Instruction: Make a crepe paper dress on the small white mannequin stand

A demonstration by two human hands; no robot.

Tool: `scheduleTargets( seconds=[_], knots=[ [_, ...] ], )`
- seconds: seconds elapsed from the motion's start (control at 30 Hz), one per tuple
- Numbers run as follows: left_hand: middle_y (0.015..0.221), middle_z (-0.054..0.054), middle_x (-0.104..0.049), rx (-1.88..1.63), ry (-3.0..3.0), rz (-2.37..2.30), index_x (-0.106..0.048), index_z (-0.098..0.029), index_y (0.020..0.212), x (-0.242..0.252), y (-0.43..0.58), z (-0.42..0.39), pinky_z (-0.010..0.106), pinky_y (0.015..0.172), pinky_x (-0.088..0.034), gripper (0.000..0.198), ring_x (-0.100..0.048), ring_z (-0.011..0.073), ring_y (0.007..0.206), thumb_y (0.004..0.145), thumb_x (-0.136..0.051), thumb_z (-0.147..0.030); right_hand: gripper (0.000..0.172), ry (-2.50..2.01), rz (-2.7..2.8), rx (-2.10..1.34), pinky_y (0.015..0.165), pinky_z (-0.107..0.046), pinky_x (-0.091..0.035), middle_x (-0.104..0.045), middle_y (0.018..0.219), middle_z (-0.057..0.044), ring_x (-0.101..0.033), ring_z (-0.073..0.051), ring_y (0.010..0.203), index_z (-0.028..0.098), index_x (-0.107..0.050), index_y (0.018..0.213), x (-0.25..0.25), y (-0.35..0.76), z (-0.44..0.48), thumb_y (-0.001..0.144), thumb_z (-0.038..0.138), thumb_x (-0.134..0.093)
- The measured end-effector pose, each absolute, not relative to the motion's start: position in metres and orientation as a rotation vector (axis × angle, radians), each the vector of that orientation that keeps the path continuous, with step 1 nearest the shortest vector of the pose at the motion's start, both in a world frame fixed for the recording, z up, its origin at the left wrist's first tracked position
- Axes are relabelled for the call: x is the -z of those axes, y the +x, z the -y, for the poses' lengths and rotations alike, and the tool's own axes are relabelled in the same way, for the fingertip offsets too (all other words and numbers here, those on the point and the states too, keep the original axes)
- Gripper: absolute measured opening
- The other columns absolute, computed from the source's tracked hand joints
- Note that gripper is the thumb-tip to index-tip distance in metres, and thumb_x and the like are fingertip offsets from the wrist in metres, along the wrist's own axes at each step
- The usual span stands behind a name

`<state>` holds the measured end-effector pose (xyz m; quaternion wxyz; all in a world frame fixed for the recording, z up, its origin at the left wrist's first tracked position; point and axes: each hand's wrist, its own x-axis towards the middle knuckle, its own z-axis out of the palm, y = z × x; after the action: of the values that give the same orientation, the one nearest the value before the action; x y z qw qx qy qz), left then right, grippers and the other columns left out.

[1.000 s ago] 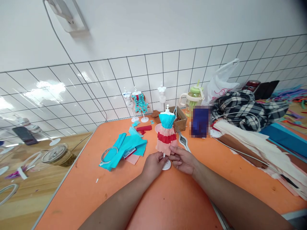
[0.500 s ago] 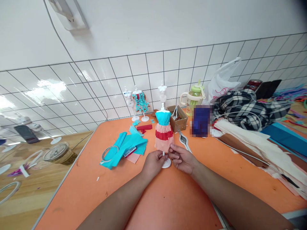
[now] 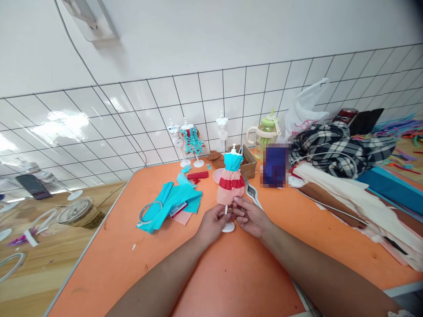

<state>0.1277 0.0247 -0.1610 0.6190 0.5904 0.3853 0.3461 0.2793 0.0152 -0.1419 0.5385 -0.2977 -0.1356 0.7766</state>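
A small white dress-form mannequin [image 3: 234, 151] stands in front of me, tilted to the right. It wears a paper dress [image 3: 230, 187] with a turquoise top and a peach skirt crossed by a red band. My left hand [image 3: 214, 223] is closed around the thin stand pole, just above the round white base [image 3: 228, 227]. My right hand [image 3: 251, 218] pinches the lower right hem of the skirt between thumb and forefinger. Its other fingers are curled near the pole, and a small shiny thing by them is too small to name.
Turquoise crepe paper [image 3: 185, 198] and a tape roll [image 3: 150, 213] lie left. Behind are other mannequins [image 3: 222, 127], a cardboard box [image 3: 248, 168] and a green-lidded bottle [image 3: 269, 132]. Grey-handled scissors [image 3: 253, 193] lie right, before plaid cloth [image 3: 340, 147] and paper strips [image 3: 357, 189].
The mannequin has tipped to the right, its top now in front of the cardboard box. A pink round dish behind it has come into view. Both hands keep their hold.
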Motion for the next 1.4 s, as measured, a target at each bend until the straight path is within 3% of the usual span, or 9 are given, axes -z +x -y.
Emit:
scheduleTargets(
  seconds=[0.57,1.2,1.4],
  knots=[
    [0.075,0.002,-0.065,-0.828,1.212,-0.872,-0.062,-0.015,0.098,0.161,0.129,-0.022,0.026,0.067,-0.048,0.032,-0.062,0.0155,0.071,0.073,-0.071,-0.033,0.033,-0.717,0.314,-1.82,0.03,-0.008,-0.025,-0.054,0.063,0.008,-0.035,0.001,0.04,0.016,-0.057,0.075,0.147,0.276,-0.016,0.061,0.027,-0.086],
    [0.087,0.006,-0.071,-0.822,1.32,-0.896,-0.062,-0.015,0.103,0.156,0.127,-0.024,0.025,0.067,-0.047,0.035,-0.065,0.0185,0.08,0.076,-0.068,-0.037,0.035,-0.753,0.353,-1.787,0.032,-0.009,-0.025,-0.052,0.062,0.009,-0.034,0.001,0.04,0.016,-0.055,0.076,0.148,0.274,-0.016,0.062,0.029,-0.084],
    [0.08,0.005,-0.07,-0.814,1.437,-1.012,-0.063,-0.016,0.094,0.157,0.123,-0.026,0.026,0.062,-0.046,0.037,-0.063,0.0173,0.069,0.088,-0.05,-0.05,0.032,-0.811,0.403,-1.777,0.033,-0.011,-0.024,-0.053,0.065,0.007,-0.034,0.0,0.041,0.017,-0.054,0.077,0.146,0.275,-0.015,0.065,0.032,-0.079]
  ],
)
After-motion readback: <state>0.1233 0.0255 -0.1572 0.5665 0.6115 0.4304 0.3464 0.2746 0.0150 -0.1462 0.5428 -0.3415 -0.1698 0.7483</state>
